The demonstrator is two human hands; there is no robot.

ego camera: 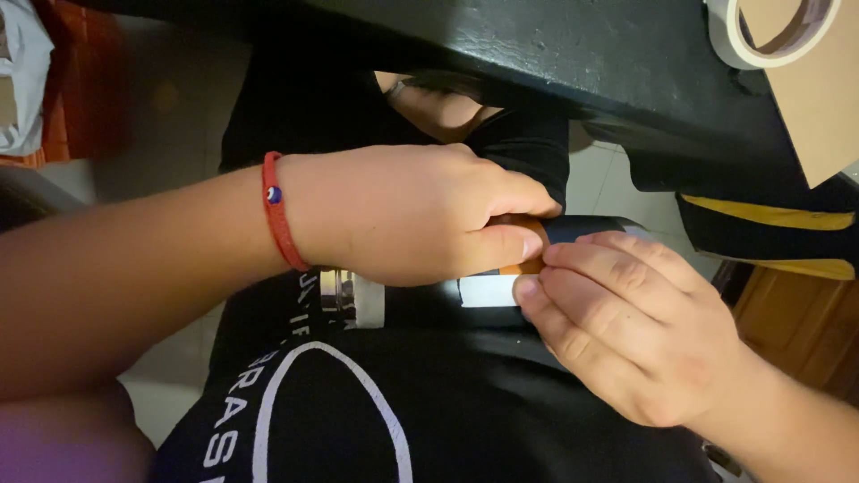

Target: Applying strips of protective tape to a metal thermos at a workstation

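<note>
My left hand (412,215), with a red cord bracelet (276,207) on its wrist, wraps over a dark cylindrical bottle (420,302) lying across my lap. The bottle has a shiny silver cap end (344,297) on the left and a white label patch (488,291). My right hand (626,322) pinches at an orange strip (535,234) on the bottle right beside my left thumb. Both hands touch the bottle; most of its body is hidden under them.
A black table edge (555,54) runs overhead across the top. A roll of pale tape (761,36) and a brown cardboard sheet (819,98) lie on it at the top right. My black printed shirt (358,411) fills the bottom. Pale floor tiles (161,125) show at left.
</note>
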